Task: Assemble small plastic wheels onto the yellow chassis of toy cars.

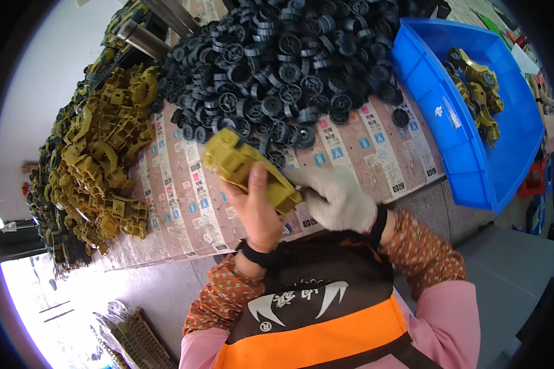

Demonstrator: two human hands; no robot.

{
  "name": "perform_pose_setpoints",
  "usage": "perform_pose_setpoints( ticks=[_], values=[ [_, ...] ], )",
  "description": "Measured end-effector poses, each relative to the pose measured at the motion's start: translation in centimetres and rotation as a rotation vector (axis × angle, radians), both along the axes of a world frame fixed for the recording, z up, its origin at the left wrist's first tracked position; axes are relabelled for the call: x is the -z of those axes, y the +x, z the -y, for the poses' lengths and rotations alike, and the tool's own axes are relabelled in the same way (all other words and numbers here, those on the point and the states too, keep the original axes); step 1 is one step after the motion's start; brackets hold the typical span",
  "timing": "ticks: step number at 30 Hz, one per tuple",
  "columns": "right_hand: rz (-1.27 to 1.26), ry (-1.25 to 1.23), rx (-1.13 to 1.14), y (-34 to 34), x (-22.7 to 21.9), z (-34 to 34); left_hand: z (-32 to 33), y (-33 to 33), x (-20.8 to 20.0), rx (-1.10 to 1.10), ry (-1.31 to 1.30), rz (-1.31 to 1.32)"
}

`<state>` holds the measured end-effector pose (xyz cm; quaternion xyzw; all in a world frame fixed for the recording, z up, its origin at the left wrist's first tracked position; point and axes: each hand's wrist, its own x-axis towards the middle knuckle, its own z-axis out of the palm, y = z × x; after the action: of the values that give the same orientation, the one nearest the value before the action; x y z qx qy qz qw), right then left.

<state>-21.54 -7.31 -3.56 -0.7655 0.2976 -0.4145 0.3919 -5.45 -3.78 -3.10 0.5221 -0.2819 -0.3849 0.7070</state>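
Note:
My bare left hand (256, 212) is wrapped round an olive-yellow plastic toy vehicle body (229, 155), thumb laid across it. The body is held tilted above the table's near part. My right hand (341, 200), in a white knitted glove, has its fingers curled in against the right side of the body. What those fingertips pinch is hidden behind the body and the glove. Just beyond both hands, a large heap of black toy wheels (289, 74) covers the far middle of the table.
Olive-yellow toy bodies (98, 154) are piled at the left. A blue plastic bin (428, 92) on the right contains several yellow vehicles with wheels fitted (480, 92). The table (184, 184) has a printed paper covering. A metal cylinder (143, 40) lies at the far left.

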Motion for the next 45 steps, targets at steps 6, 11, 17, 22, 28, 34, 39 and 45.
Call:
perform_pose_setpoints(
  ticks=[6, 11, 17, 22, 28, 34, 39, 45],
  values=[
    [0.152, 0.887, -0.364, -1.5, -0.6, 4.6, -0.1, 1.7, -0.9, 0.062, 0.028, -0.078],
    [0.068, 0.402, -0.244, -1.8, -1.6, 2.4, 0.6, -0.3, -1.3, 0.161, 0.035, 0.071],
    [0.13, 0.026, 0.473, -0.2, -2.6, -6.2, -0.9, -0.7, -4.5, 0.375, 0.058, 0.006],
    [0.146, -0.164, 0.736, -7.3, -5.6, -7.0, -2.1, -6.2, -7.9, 0.739, -0.118, 0.042],
    [-0.159, -0.537, 1.013, -22.9, -11.9, -7.7, -0.7, -7.8, -9.5, 0.974, -0.137, 0.215],
    [-0.687, -0.195, 1.157, -31.7, -16.5, -6.9, -1.7, -8.3, -8.4, 1.039, 0.155, 0.455],
    [-0.882, -0.344, 1.018, -35.3, -11.5, 0.1, -1.3, -8.6, -5.5, 1.213, 0.122, 0.777],
    [-1.137, -0.083, 0.767, -34.9, -12.7, -1.1, -2.4, -9.0, -4.5, 1.193, -0.18, 1.372]
  ],
)
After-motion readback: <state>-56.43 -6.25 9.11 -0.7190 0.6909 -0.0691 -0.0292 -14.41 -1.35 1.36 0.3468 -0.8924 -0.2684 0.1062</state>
